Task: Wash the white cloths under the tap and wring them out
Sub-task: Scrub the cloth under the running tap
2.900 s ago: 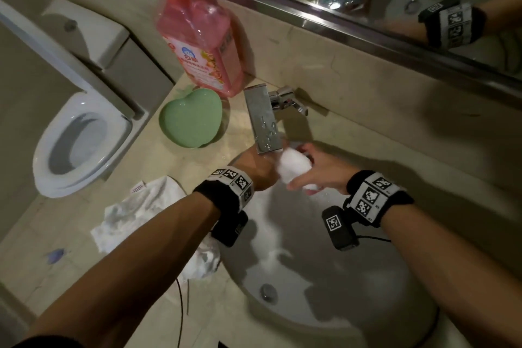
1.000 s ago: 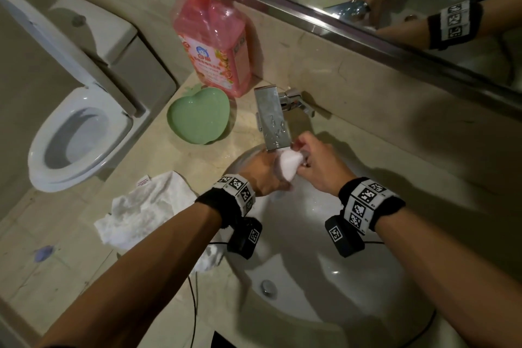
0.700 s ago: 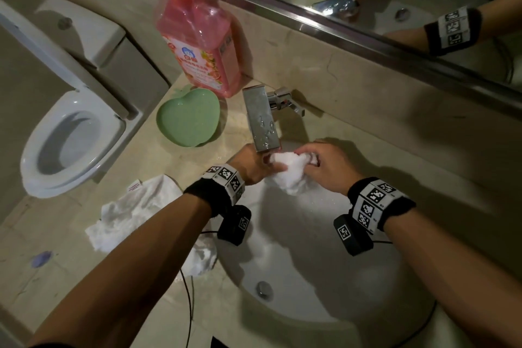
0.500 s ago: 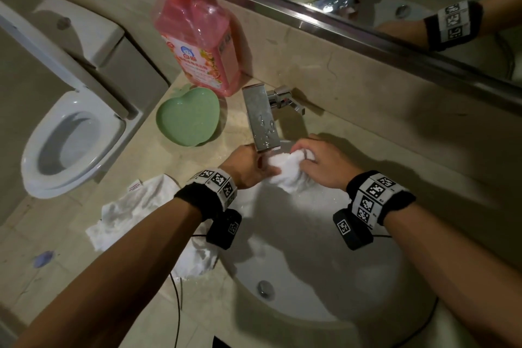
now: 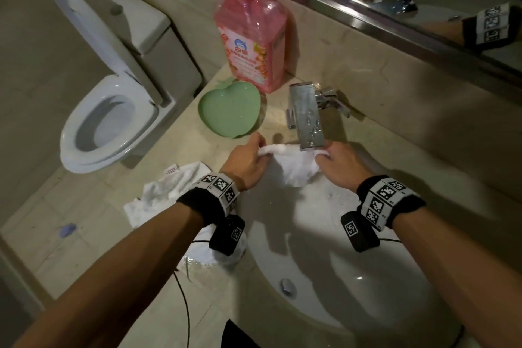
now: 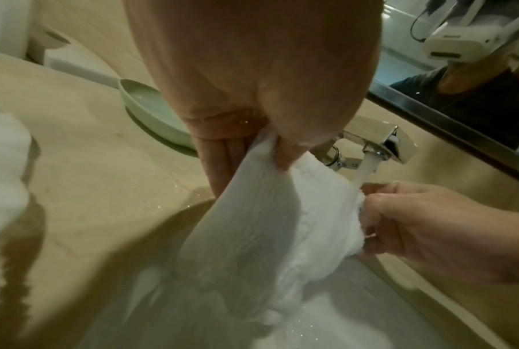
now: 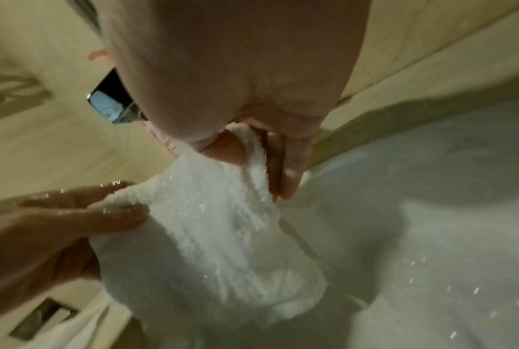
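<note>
Both hands, left hand (image 5: 248, 162) and right hand (image 5: 340, 162), pinch white cloth (image 5: 293, 168), apparently under running tap (image 5: 306, 118).

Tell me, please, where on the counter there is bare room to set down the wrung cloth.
Judging by the head view, the counter is bare left of the crumpled cloth, towards the toilet. It is crowded behind the basin: green dish, pink bottle and tap stand close together.

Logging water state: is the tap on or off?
On. In the left wrist view a stream leaves the tap spout and lands on the white cloth.
</note>
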Available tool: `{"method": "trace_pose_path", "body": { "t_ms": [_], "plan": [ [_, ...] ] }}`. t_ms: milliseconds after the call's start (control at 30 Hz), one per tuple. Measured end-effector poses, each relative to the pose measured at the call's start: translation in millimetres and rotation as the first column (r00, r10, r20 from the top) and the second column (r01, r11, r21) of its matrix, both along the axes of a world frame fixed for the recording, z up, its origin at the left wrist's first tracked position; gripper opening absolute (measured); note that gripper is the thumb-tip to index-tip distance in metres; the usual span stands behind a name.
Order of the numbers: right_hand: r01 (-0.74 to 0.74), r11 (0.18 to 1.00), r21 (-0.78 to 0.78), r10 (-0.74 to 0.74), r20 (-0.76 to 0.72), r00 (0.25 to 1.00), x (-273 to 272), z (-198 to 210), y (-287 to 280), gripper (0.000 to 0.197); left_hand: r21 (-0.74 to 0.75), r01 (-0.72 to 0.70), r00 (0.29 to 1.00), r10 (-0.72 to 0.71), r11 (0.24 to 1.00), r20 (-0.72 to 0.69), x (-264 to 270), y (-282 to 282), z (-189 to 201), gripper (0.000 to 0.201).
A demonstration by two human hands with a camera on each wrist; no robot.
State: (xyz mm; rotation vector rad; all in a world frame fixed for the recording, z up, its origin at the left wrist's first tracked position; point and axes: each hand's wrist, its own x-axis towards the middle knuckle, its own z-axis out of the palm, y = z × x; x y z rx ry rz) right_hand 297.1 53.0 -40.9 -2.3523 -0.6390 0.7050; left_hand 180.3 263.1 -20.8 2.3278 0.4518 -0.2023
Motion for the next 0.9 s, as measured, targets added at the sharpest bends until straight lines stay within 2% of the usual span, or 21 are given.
{"method": "trace_pose_path", "body": {
  "t_ms": [67,133,233,333,400,467,500,567,633,700,767,833,900],
  "plan": [
    [0.111,0.994,0.020,-0.109,-0.081,0.991,-3,-7,7,0.020,-0.012,-0.076,0.996,0.076,0.997,-0.049,1,-2,-4,0.020],
    [0.221,0.973,0.062,-0.207,-0.187,0.960,-8,-10,13,0.019,-0.044,-0.141,0.983,0.134,0.989,-0.128,6,-4,-7,0.022],
    [0.313,0.944,0.104,-0.275,-0.278,0.920,-20,-11,19,0.015,-0.220,-0.205,0.961,0.154,0.954,-0.230,14,-13,-6,0.025],
    [0.221,0.965,0.141,-0.173,-0.289,0.942,-33,-6,25,0.011,-0.448,-0.273,0.954,0.182,0.851,-0.236,21,-31,0,0.025],
    [0.078,0.988,0.132,-0.049,-0.214,0.976,-34,-3,27,0.017,-0.527,-0.248,0.964,0.152,0.812,-0.220,24,-44,0,0.018],
    [-0.017,0.996,0.085,0.029,-0.136,0.990,-29,-4,26,0.013,-0.593,-0.196,0.975,0.088,0.781,-0.206,23,-56,-2,0.004],
    [-0.015,0.997,0.070,0.023,-0.112,0.993,-25,-6,25,0.010,-0.574,-0.150,0.982,0.055,0.805,-0.179,21,-58,-3,0.008],
    [0.097,0.990,0.105,-0.079,-0.166,0.983,-17,-10,16,0.022,-0.444,-0.049,0.994,-0.001,0.895,-0.111,22,-57,-7,0.018],
    [0.205,0.970,0.134,-0.167,-0.249,0.954,-10,-10,5,0.030,-0.313,0.028,0.992,-0.064,0.949,-0.105,26,-52,-10,0.043],
    [0.261,0.953,0.152,-0.207,-0.303,0.930,-6,-9,-4,0.031,-0.249,0.131,0.979,-0.165,0.959,-0.119,30,-49,-16,0.077],
    [0.311,0.929,0.202,-0.233,-0.335,0.913,0,-7,-11,0.043,-0.236,0.198,0.963,-0.233,0.951,-0.133,35,-50,-22,0.096],
    [0.332,0.911,0.244,-0.227,-0.374,0.899,4,-5,-19,0.049,-0.228,0.224,0.949,-0.265,0.948,-0.169,43,-57,-26,0.092],
    [0.331,0.902,0.276,-0.194,-0.426,0.884,6,-2,-28,0.046,-0.198,0.317,0.930,-0.345,0.927,-0.126,53,-64,-28,0.068]
  ]
}}
